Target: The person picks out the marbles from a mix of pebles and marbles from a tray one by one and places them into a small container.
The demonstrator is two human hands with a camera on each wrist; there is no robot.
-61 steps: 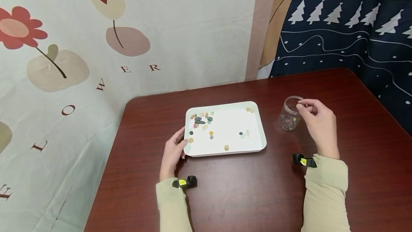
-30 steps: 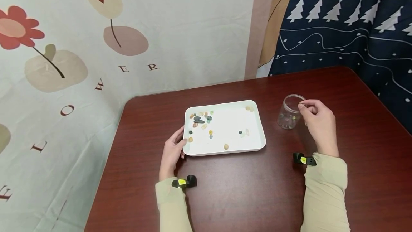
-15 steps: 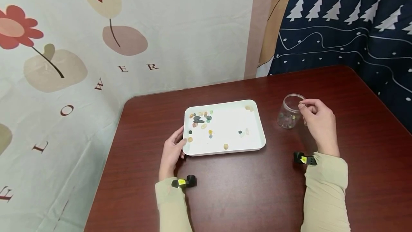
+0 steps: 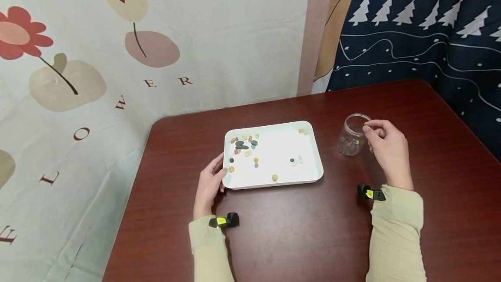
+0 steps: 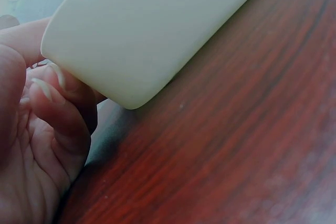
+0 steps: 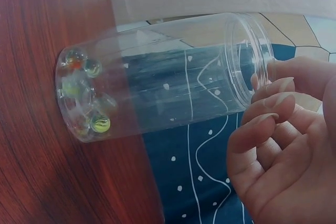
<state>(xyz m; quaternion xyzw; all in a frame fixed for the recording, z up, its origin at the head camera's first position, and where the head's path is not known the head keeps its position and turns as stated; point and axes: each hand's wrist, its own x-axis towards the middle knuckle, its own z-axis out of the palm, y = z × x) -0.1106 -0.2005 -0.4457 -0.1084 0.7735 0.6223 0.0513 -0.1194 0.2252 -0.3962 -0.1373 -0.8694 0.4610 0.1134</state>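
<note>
My left hand [image 4: 208, 185] grips the near left corner of a shallow white tray [image 4: 278, 149], thumb on the rim. In the left wrist view, curled fingers [image 5: 63, 114] lie by the tray's outer wall [image 5: 136, 35]. Scattered pebbles [image 4: 240, 144] in grey, orange, yellow and green lie in the tray, mostly at its far left. To the right, my right hand [image 4: 390, 156] pinches the rim of an open clear jar [image 4: 344, 142] standing upright on the table. Several glass marbles [image 6: 100, 123] rest at the jar's bottom in the right wrist view.
All of this stands on a dark red-brown wooden table [image 4: 301, 229]. Behind it hangs a pale cloth [image 4: 242, 47] printed with flowers and letters, and a navy cloth [image 4: 415, 51] with white trees hangs at the back right.
</note>
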